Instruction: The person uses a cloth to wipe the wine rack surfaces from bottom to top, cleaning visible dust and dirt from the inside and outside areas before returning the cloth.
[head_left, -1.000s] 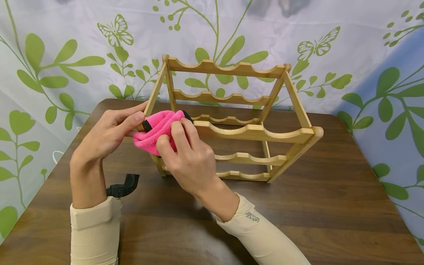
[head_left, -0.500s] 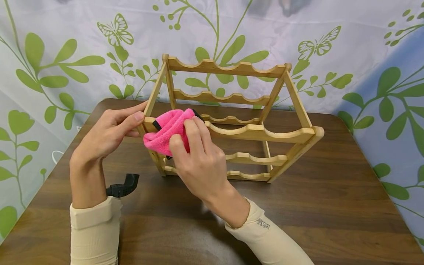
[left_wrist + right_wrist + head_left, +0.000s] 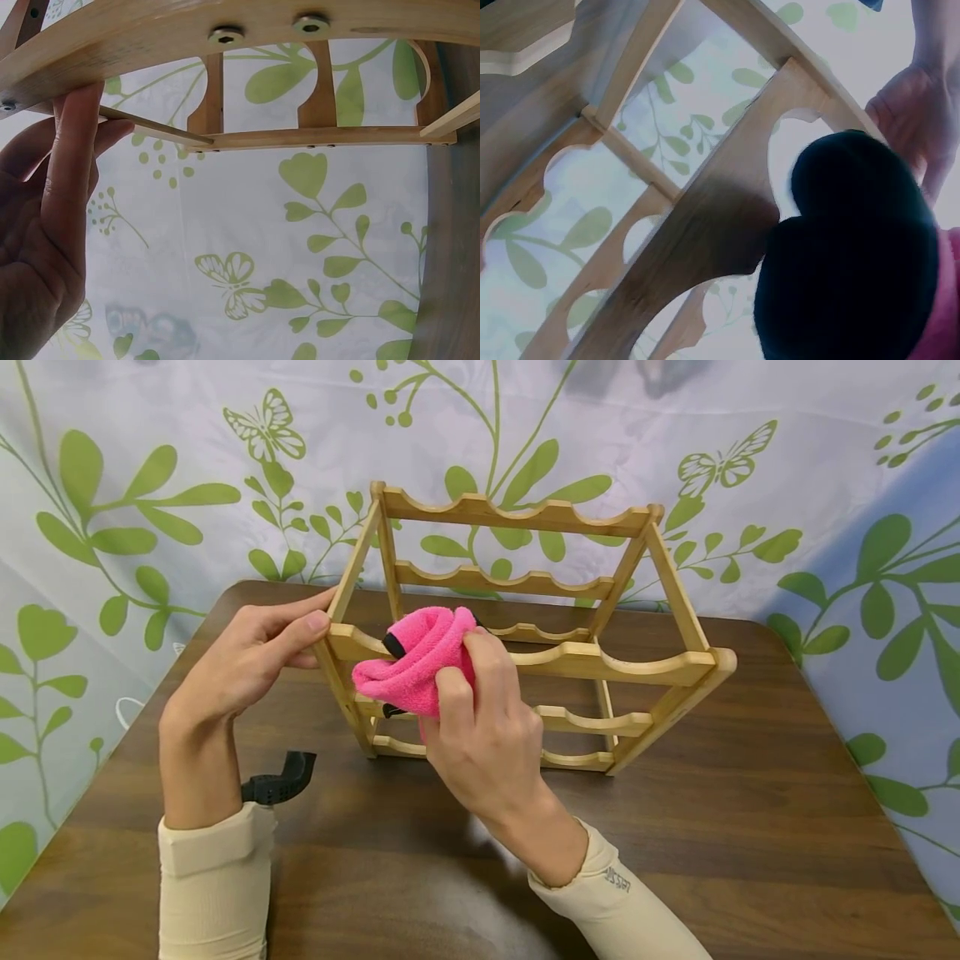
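A wooden wine rack (image 3: 645, 666) with scalloped rails stands on the brown table. My left hand (image 3: 240, 668) grips its front left corner, thumb on the near side and fingers behind the post. In the left wrist view, the fingers of that hand (image 3: 67, 195) reach up against the wood (image 3: 150, 37). My right hand (image 3: 491, 743) holds a bunched pink cloth (image 3: 420, 668) with dark trim over the left part of the front top rail. The cloth hides some of that rail. In the right wrist view, the right hand (image 3: 847, 255) appears as a dark shape beside the scalloped rail (image 3: 727, 187).
A black curved piece (image 3: 281, 781) shows beside the left wrist. Behind the table (image 3: 787, 827) hangs a pale backdrop (image 3: 600, 427) with green leaves and butterflies. A thin white cable loop (image 3: 129, 706) lies past the table's left edge.
My right hand has slid the pink cloth rightward along the front top rail, uncovering its left end. The left hand stays on the corner and the rack has hardly shifted.
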`<action>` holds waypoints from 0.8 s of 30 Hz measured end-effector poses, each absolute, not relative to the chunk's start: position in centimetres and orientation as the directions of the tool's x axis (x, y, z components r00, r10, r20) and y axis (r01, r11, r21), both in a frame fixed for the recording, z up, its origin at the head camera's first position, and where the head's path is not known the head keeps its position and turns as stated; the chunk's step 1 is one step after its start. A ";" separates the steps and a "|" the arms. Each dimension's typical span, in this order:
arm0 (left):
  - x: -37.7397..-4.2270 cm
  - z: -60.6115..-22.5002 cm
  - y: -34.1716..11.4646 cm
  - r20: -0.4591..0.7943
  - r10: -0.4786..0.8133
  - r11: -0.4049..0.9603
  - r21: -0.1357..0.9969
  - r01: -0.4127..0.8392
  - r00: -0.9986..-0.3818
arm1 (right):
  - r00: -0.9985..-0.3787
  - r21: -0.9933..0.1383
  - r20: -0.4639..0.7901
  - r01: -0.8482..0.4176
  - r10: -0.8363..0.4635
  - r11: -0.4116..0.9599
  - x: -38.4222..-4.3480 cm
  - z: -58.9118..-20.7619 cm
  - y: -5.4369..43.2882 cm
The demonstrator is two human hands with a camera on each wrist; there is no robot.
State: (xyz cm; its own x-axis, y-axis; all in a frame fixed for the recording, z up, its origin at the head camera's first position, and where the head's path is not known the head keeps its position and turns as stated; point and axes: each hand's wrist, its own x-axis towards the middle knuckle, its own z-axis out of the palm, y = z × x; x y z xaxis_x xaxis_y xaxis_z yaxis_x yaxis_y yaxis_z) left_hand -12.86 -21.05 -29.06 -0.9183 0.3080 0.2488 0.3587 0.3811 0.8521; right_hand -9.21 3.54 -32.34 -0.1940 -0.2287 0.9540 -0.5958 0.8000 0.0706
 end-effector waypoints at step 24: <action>-12.9 -29.1 -21.2 0.247 0.316 0.377 0.854 0.359 -0.916 | -0.206 0.041 0.954 -0.627 -0.216 0.778 -9.3 -33.1 7.4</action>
